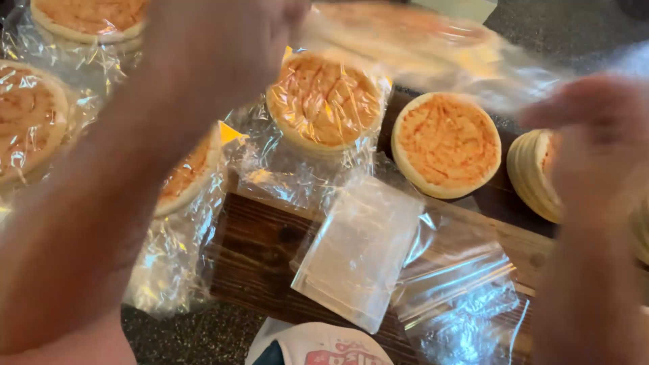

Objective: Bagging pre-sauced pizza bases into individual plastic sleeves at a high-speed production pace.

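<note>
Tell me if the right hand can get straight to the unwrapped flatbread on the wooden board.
Probably yes. The right hand hovers blurred just beside the unwrapped flatbread, which lies bare on the wooden board with nothing covering it. Only the blurred plastic bag hangs above, not between them.

A food-packing station, likely in a bakery or small food workshop. Round sauced pizza bases, several sealed in clear bags, lie on a dark wooden board beside a stack of empty bags.
</note>
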